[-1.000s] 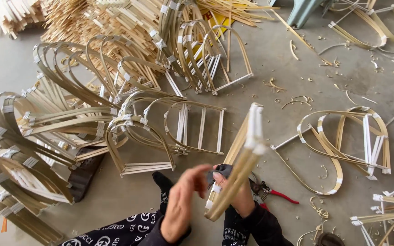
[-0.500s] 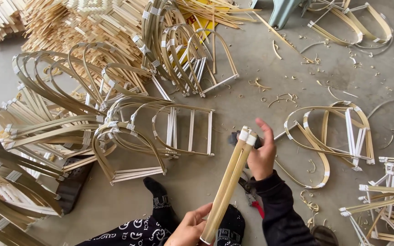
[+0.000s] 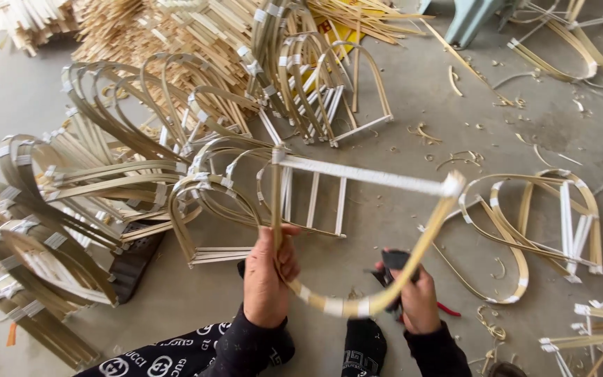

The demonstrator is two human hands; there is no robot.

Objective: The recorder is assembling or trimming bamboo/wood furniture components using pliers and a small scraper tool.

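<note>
A bent bamboo frame (image 3: 357, 230), taped at its corners, is held up over the concrete floor (image 3: 399, 112), the left hand (image 3: 268, 276) clenched round one upright and the right hand (image 3: 419, 297) gripping a black tool (image 3: 392, 264) under the curve, frame piles (image 3: 106, 181) lying left.

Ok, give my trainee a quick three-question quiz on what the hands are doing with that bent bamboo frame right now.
1. True or false: the left hand grips one side of the arched bamboo frame.
2. What does the right hand hold besides the frame's curve? A) black-and-red hand tool B) brush C) cup
3. Which part of the held frame is wrapped in white tape?

Key: 1 true. 2 A, the black-and-red hand tool. 3 the straight crossbar on top.
</note>
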